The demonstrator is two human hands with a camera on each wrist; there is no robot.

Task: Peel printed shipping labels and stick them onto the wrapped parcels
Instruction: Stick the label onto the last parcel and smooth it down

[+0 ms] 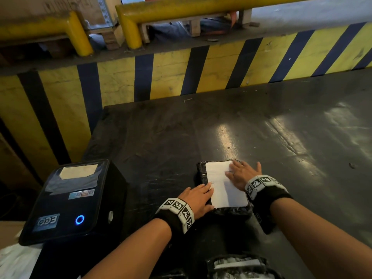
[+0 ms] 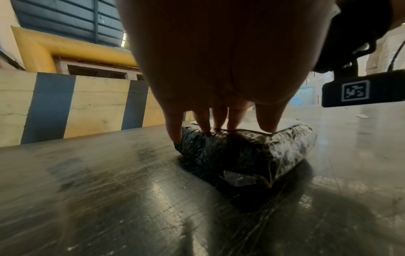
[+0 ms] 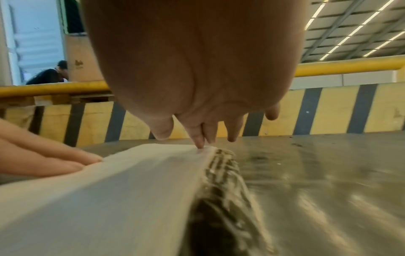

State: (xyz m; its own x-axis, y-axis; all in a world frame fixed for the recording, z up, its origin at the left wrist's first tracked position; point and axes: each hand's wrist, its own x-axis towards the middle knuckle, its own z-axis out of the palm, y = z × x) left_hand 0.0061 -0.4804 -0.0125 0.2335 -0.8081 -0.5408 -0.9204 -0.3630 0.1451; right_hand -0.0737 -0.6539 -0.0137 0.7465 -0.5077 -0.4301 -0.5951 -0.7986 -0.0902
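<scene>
A black plastic-wrapped parcel (image 1: 201,174) lies flat on the dark table (image 1: 281,127), with a white shipping label (image 1: 223,190) covering most of its top. My left hand (image 1: 198,197) lies flat with straight fingers on the label's left edge; in the left wrist view the fingertips (image 2: 206,128) press on the parcel (image 2: 247,152). My right hand (image 1: 242,174) is spread flat on the label's right side; in the right wrist view a fingertip (image 3: 199,144) presses the label (image 3: 109,190) near the parcel's edge (image 3: 221,173).
A black label printer (image 1: 68,200) with a blue lit ring stands at the left, a label end showing in its slot (image 1: 78,171). Another wrapped parcel (image 1: 239,266) lies at the near edge. A yellow and blue striped wall (image 1: 161,75) borders the table's far side.
</scene>
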